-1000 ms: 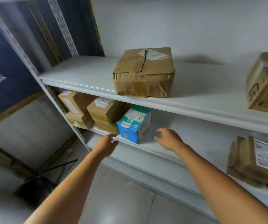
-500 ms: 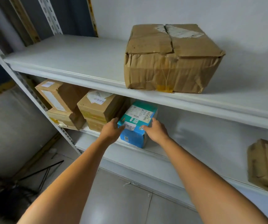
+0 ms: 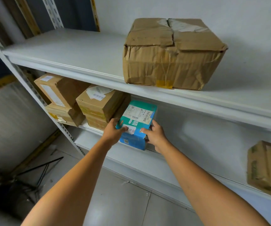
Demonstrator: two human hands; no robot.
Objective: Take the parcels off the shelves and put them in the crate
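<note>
At frame centre, the left grip (image 3: 113,134) and right grip (image 3: 156,138), released a second ago, now clasp the teal parcel (image 3: 138,115) on both sides, ready for lifting.

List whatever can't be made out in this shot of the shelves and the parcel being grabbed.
- Crate: nowhere in the head view.
- Blue parcel: side faces covered by the left hand and right hand gripping it; label print too small to read.
- Brown parcel at the right: blurred, cut off by the frame edge.
- Back of the lower shelf: hidden under the upper shelf.
</note>
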